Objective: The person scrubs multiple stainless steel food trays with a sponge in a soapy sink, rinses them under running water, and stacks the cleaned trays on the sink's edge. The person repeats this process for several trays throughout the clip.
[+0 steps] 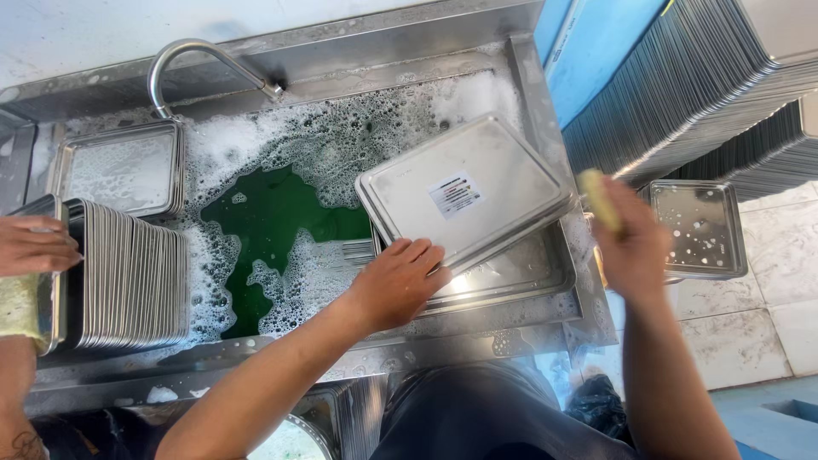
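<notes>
My left hand (400, 281) grips the near edge of a steel tray (464, 189) turned bottom up, a small sticker on its base. It is tilted over another tray (520, 277) lying at the sink's right end. My right hand (630, 243) is raised just right of the tray and is shut on a yellow sponge (599, 200); the hand is blurred. The sink (290, 213) holds green water under white foam.
A row of upright steel trays (132, 285) stands in the sink's left end, one more tray (119, 166) behind. Another person's hand (34, 243) reaches in at the left edge. Tall tray stacks (699, 77) lie right; a wet tray (700, 226) rests on tiles. A faucet (209, 64) arches above.
</notes>
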